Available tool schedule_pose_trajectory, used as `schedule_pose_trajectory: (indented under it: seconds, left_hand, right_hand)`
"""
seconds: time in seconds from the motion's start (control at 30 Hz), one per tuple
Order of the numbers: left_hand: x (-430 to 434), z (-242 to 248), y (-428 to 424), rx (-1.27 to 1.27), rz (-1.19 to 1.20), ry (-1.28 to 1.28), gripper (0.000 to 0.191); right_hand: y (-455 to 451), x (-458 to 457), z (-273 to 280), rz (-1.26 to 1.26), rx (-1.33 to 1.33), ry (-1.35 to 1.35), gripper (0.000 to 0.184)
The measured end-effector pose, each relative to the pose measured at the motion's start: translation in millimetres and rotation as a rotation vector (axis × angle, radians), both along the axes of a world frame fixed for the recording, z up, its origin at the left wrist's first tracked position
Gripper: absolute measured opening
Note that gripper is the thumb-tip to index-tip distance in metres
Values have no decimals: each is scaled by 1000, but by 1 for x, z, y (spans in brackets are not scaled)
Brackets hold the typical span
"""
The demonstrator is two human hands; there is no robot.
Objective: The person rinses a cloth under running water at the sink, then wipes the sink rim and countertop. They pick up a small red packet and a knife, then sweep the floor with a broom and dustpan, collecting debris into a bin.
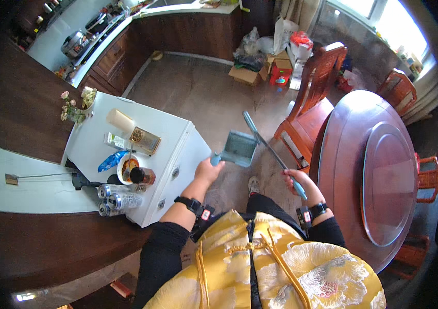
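My left hand (pixel 208 170) is closed around the short handle of a blue-grey plastic dustpan (pixel 239 148), whose ribbed pan is held out over the floor. In my right hand (pixel 300 183) is the blue end of a long, slim blue-grey tool (pixel 269 146), perhaps a brush. It slants up and to the left, and its far part overlaps the pan's right edge; I cannot tell whether the two touch. Below the hands, one shoe (pixel 254 184) shows on the brown floor (pixel 199 83).
Left stands a white cabinet (pixel 157 119) bearing a bowl (pixel 125 170), a dark-lidded jar (pixel 143 176), a bottle (pixel 145 141) and several cans (pixel 120 201). A wooden chair (pixel 311 100) and round table (pixel 342 154) stand right. Beyond are a cardboard box (pixel 246 75) and bags (pixel 252 46).
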State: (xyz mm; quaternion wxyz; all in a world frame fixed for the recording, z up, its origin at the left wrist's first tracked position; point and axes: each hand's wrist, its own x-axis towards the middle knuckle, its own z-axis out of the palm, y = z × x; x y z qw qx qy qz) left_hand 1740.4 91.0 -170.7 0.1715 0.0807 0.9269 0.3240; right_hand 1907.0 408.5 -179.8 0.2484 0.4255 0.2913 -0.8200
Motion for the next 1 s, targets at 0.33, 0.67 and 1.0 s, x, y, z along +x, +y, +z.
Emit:
schedule_pose_trajectory:
  seconds: [0.33, 0.67, 1.0]
  left_hand:
    - [-181, 6, 77, 157, 243, -160, 32]
    - [-365, 0, 85, 277, 349, -253, 31]
    - [-482, -2, 78, 469, 849, -309, 27]
  right_hand:
    - [74, -230, 16, 110, -16, 14, 16]
    - [114, -417, 48, 167, -1, -29, 17]
    - [186, -674, -3, 452, -59, -74, 13]
